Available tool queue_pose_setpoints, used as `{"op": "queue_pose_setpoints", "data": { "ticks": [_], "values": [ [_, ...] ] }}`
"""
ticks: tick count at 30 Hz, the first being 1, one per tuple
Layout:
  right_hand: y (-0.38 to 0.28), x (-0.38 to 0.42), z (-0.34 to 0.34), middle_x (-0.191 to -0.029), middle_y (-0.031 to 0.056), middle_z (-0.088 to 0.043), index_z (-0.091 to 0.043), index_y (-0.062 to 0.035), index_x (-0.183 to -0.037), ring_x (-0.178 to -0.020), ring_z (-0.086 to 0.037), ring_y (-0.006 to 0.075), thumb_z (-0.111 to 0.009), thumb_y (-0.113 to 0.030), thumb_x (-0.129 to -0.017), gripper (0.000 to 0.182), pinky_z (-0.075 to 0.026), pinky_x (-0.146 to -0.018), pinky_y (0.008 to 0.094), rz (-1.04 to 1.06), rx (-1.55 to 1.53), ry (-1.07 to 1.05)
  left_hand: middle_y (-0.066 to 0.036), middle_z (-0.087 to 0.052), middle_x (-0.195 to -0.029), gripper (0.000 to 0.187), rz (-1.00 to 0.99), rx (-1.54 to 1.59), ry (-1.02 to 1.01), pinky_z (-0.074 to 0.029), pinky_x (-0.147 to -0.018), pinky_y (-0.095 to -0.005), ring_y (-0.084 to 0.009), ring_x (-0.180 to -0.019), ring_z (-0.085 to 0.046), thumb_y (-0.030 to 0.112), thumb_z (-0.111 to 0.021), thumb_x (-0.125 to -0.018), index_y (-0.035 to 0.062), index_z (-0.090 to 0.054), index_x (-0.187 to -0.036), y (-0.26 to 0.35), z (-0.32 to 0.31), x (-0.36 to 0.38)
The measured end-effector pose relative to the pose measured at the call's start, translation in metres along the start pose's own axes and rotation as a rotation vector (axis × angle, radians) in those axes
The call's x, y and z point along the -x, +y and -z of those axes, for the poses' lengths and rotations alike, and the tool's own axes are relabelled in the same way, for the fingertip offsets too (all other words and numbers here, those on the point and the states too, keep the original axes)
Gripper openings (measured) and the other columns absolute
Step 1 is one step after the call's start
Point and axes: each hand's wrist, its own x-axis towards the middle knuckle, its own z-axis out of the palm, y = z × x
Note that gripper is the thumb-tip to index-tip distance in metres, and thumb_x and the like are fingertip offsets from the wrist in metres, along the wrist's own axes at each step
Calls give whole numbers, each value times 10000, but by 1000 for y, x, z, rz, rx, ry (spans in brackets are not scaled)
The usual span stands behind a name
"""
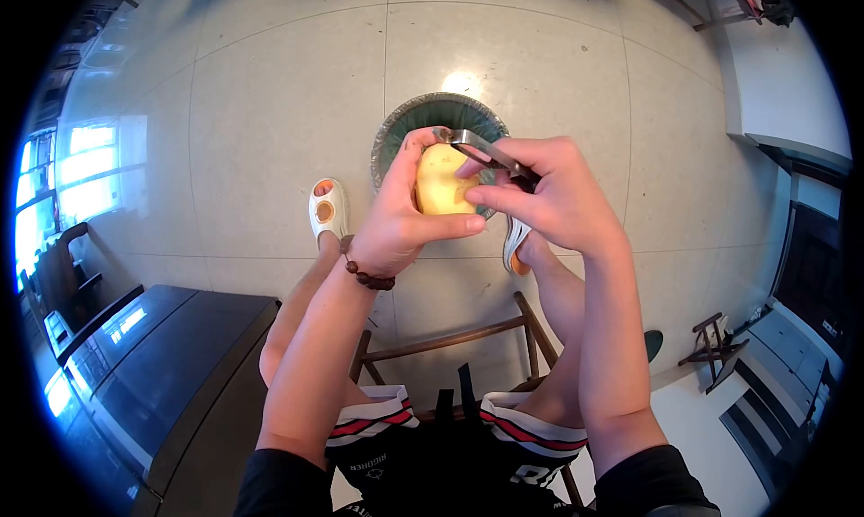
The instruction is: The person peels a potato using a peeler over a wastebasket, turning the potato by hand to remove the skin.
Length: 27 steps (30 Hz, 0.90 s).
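Observation:
My left hand (402, 213) is closed around a yellow potato (441, 182), fingers along its far left side and thumb across its near end. In my right hand (556, 196) is a metal peeler (486, 146) with a dark handle, its head at the far end of the potato. My right thumb reaches to the potato's right side. Under both hands stands a round bin (387, 125) lined with a green bag (439, 112); the hands hide much of it, and I cannot see what lies inside.
My feet, in white shoes (328, 209), are on either side of the bin on the tiled floor (288, 94). A dark glossy table (180, 364) stands at left. Wooden stool legs (450, 339) show beneath me, and a small folding stool (715, 350) is at right.

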Motion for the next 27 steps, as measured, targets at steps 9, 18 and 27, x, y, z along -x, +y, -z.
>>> {"op": "queue_pose_setpoints", "data": {
  "ticks": [9, 18, 27],
  "values": [
    [9, 0, 27, -634, -31, -515, -748, -10, -935, -619, -461, 49, -781, -93, -862, 116, -382, -571, 258, -138, 33, 110, -172, -519, -1464, 835, -28, 78, 15, -570, -947, -389, -341, -1264, -624, -117, -750, -826, 98, -353, -1527, 3, 4, 3],
    [9, -4, 20, -677, -45, -519, -757, -16, -1073, -628, -459, 46, -792, -103, -877, 217, -387, -579, 256, -158, 71, 113, -170, -572, -1393, 682, -81, -55, 92, -591, -997, -406, -288, -1263, -642, -72, -698, -909, 37, -372, -1498, 7, -2, -3],
    [8, -6, 3, -715, -95, -539, -730, -18, -1163, -630, -458, -16, -866, -97, -858, 343, -347, -565, 186, -91, -146, 120, -122, -591, -1379, 578, -252, -366, 50, -504, -1087, -337, -163, -1270, -583, -5, -796, -896, 31, -490, -1385, -2, -1, -4]
  ]
}}
